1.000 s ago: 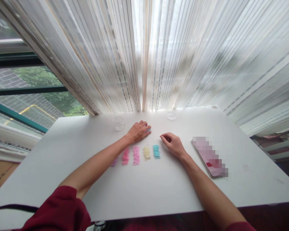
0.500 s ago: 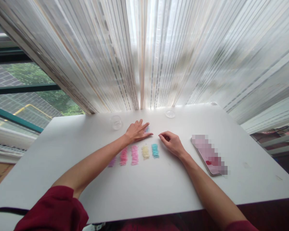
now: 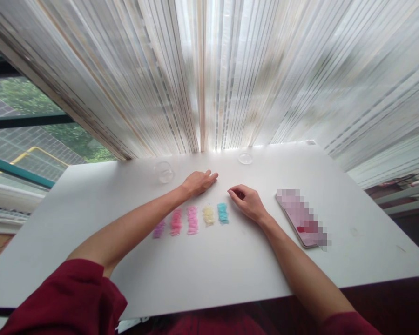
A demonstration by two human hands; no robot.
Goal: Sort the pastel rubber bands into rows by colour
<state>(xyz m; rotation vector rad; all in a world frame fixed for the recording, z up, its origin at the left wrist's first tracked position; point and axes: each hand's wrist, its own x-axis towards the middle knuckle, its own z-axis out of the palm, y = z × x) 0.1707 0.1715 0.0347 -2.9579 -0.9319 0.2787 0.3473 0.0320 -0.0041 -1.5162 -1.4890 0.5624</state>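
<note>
Turquoise clump [image 3: 223, 213]: on the white table [image 3: 212, 274], at 3 o'clock from the yellow clump [image 3: 208, 216]; looks light and loose, best pinched gently across its narrow middle.
Pink clump [image 3: 192, 220]: at 9 o'clock from the yellow; likely soft, easily frayed by a dragging finger.
Red-pink clump [image 3: 176, 222]: farther out at 9, beside the purple clump [image 3: 159, 229]; a flat lift from both sides should keep its shape.
Left hand [image 3: 199, 182]: near 11 o'clock from the yellow, palm down; thumb and underside hidden, so its grip cannot be told.
Right hand [image 3: 246, 200]: near 2 o'clock, fingers curled closed, nothing visible between the tips.
Clear cup [image 3: 165, 173]: between 10 and 11; seems thin and slippery, take its rim.
Clear disc [image 3: 245, 159]: at 1 o'clock, lying flat.
</note>
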